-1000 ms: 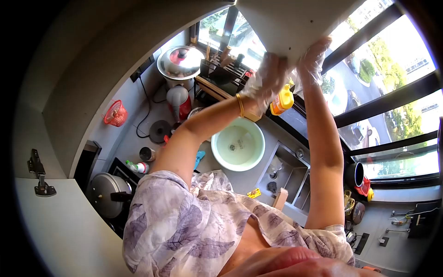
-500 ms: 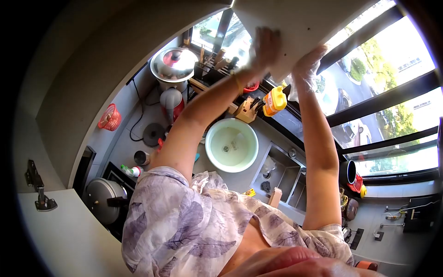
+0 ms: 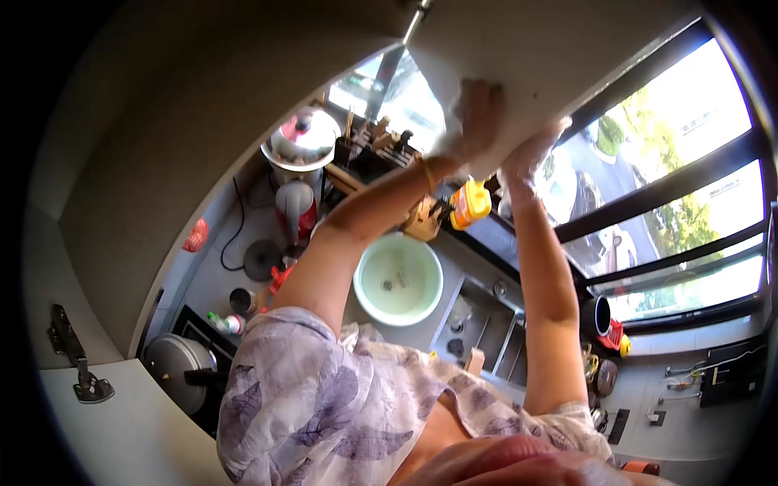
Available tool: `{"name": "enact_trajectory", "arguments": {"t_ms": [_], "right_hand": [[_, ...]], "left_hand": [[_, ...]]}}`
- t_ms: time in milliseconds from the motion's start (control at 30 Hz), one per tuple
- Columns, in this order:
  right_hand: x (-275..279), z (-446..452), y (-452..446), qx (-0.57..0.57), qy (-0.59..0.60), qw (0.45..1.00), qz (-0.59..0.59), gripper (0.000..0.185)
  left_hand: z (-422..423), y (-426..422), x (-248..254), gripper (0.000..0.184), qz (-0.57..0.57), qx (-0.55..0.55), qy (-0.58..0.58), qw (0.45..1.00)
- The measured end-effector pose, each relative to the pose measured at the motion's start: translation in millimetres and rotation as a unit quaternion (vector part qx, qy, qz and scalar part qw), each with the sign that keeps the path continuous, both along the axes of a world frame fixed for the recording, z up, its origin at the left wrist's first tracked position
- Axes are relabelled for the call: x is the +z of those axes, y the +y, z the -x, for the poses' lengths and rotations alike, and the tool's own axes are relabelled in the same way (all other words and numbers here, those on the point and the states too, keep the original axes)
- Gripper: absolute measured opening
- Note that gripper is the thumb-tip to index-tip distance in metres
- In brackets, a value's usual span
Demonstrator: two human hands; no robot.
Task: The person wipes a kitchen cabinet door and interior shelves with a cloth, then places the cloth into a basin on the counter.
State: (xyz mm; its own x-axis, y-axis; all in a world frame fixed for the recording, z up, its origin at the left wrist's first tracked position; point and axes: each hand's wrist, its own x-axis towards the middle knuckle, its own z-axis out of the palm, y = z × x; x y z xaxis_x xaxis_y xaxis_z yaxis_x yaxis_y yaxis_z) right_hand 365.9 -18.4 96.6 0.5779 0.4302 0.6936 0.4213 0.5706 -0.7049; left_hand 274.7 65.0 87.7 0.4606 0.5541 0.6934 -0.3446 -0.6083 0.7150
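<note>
Overhead, a pale cabinet door (image 3: 559, 61) hangs open. My right hand (image 3: 531, 154), in a clear plastic glove, grips its lower edge near the corner. My left hand (image 3: 480, 117) is pressed against the door's inner face, just left of my right hand. Motion smears its fingers, and I cannot make out whether anything lies under them. Below my hands, a yellow bottle (image 3: 470, 204) stands beside a wooden knife block (image 3: 423, 220).
A pale green basin (image 3: 438, 279) stands on the counter beside a steel sink (image 3: 506, 344). A lidded pot (image 3: 300, 150), a kettle (image 3: 296, 202) and a pressure cooker (image 3: 180, 373) stand to the left. Windows (image 3: 648, 186) line the right. Another cabinet door (image 3: 105, 429) hangs open at lower left.
My left hand has slid down along the door's face. My right hand sits slightly lower in view, still on the edge. The whole view has shifted a little.
</note>
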Motion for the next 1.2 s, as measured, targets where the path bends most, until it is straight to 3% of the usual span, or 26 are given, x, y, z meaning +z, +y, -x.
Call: {"name": "enact_trajectory", "arguments": {"t_ms": [33,67,100,167,233,300,367,400,433,500,533,600,667,700,767,833,967,1000,1100,1200], "right_hand": [[5.6,3.4,-1.5,-0.090,-0.131,0.987,0.031,0.041],[11.2,7.0,-3.2,-0.208,-0.258,0.942,0.054,0.031],[16.8,10.6,-5.0,-0.320,-0.356,0.877,0.052,0.025],[24.9,9.9,-8.4,-0.268,-0.320,0.905,0.088,0.028],[2.3,-9.7,-4.1,-0.117,-0.079,0.990,0.002,0.029],[-5.1,-12.7,-1.9,-0.055,0.040,0.996,-0.049,0.028],[-0.7,-0.9,-0.1,-0.089,0.026,0.993,-0.067,0.028],[5.9,5.5,-5.1,-0.196,-0.129,0.972,-0.010,0.023],[16.2,16.9,-13.2,-0.294,-0.280,0.913,0.044,0.019],[22.8,15.9,-11.6,-0.338,-0.404,0.846,0.078,0.015],[18.2,7.1,-11.9,-0.296,-0.386,0.871,0.065,0.015],[4.3,-14.6,-17.3,-0.330,-0.401,0.853,0.048,0.016],[1.6,-21.6,-16.7,-0.364,-0.368,0.855,0.028,0.018],[3.9,-15.1,-14.5,-0.306,-0.278,0.910,0.043,0.014],[11.1,-0.8,-9.4,-0.185,-0.061,0.981,0.011,0.011],[11.2,-10.5,-6.9,-0.115,0.056,0.992,-0.025,0.013],[3.1,-28.6,-11.9,-0.185,-0.019,0.982,0.018,0.016],[2.8,-27.6,-13.0,-0.216,-0.057,0.974,0.034,0.017],[21.8,0.9,-9.6,-0.048,0.174,0.981,-0.074,0.018],[22.8,4.8,-10.1,-0.122,0.144,0.982,-0.030,0.020]], "left_hand": [[-14.0,-20.1,-17.5,0.026,-0.003,0.040,-0.002,0.999],[-14.9,-35.9,-26.1,0.029,-0.006,0.083,-0.003,0.997],[11.8,-48.6,-15.7,0.027,-0.028,0.043,-0.064,0.997],[27.1,-47.0,-3.0,0.027,-0.115,0.053,-0.102,0.987],[21.8,-35.0,24.3,0.024,-0.148,0.085,-0.038,0.985],[2.5,-14.6,37.2,0.022,-0.167,0.112,-0.031,0.979],[-1.8,-9.3,35.9,0.020,-0.143,0.108,-0.063,0.982],[1.6,-16.6,29.6,0.019,-0.117,0.093,-0.069,0.986],[8.8,-24.6,26.7,0.018,-0.091,0.078,-0.076,0.990],[22.7,-49.3,4.7,0.017,-0.146,0.073,-0.069,0.984],[19.4,-48.0,-3.4,0.016,-0.157,0.059,-0.045,0.985],[6.8,-48.4,-28.0,0.014,-0.173,0.017,0.005,0.985],[-4.7,-30.4,-26.5,0.016,-0.279,0.090,0.004,0.956],[-7.6,-20.7,-21.7,0.018,-0.329,0.158,-0.010,0.931],[-33.3,13.8,-25.2,0.016,-0.256,0.185,-0.082,0.945],[-71.5,53.3,-41.9,0.018,-0.170,0.202,-0.069,0.962],[-61.0,93.0,-43.8,0.025,-0.047,0.188,0.007,0.981],[-29.9,79.2,-19.6,0.029,0.100,0.078,0.037,0.991],[-37.7,79.9,-9.3,0.031,0.051,0.143,0.087,0.985],[-51.1,80.9,30.4,0.031,0.081,0.148,-0.136,0.976]]}}
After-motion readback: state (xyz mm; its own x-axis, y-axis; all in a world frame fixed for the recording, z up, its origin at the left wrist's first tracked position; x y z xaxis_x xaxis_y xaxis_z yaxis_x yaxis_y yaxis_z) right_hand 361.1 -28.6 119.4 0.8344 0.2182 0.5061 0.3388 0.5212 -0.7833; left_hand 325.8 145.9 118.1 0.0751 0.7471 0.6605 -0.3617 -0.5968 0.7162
